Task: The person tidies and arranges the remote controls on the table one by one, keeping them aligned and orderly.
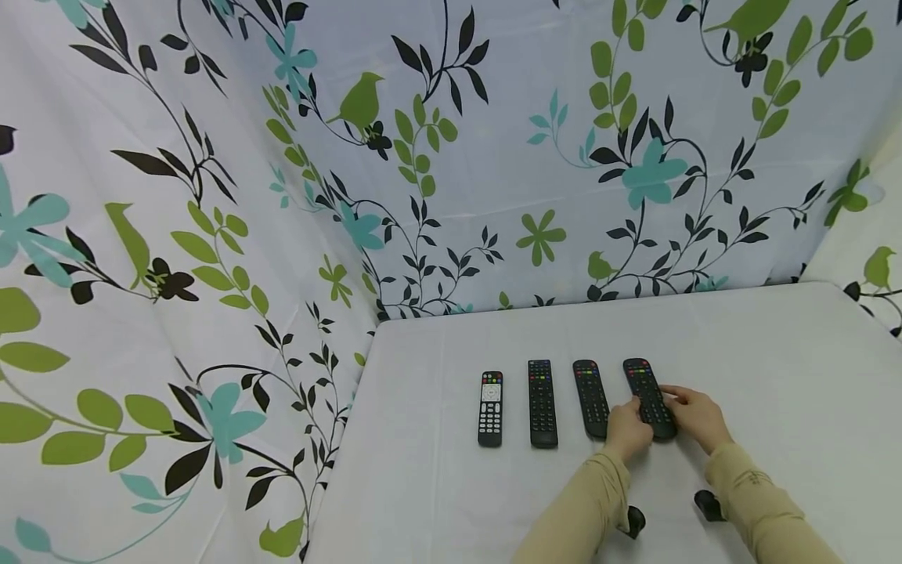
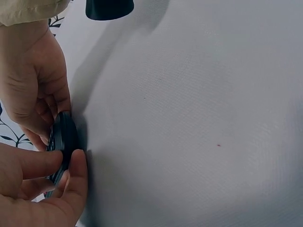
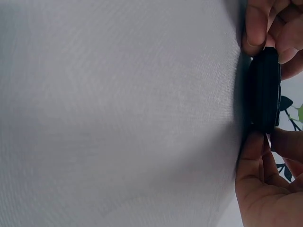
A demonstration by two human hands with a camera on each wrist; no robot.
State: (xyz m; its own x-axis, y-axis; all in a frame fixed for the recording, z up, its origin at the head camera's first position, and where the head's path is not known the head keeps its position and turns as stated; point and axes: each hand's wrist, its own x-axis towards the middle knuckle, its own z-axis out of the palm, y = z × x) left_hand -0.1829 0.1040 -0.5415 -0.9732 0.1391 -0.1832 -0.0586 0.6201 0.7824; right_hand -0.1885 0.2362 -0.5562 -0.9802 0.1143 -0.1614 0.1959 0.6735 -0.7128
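Note:
A black remote control (image 1: pixel 649 399) with small coloured buttons lies at the right end of a row, between both hands. My left hand (image 1: pixel 629 429) pinches its lower left edge with thumb and fingers. On the opposite edge, my right hand (image 1: pixel 698 417) holds it between thumb and fingers. In the left wrist view the remote (image 2: pixel 65 135) appears edge-on, with the left hand (image 2: pixel 42 189) below and the right hand (image 2: pixel 38 80) above. The right wrist view shows the dark near end of the remote (image 3: pixel 266 90) close to the table surface.
Left of the held remote lie three more: a black one (image 1: pixel 590 399) beside my left hand, a long black one (image 1: pixel 543 403), and one with a white button panel (image 1: pixel 490 409). They rest on a white table (image 1: pixel 437 352). Patterned curtains (image 1: pixel 493 157) hang behind and left.

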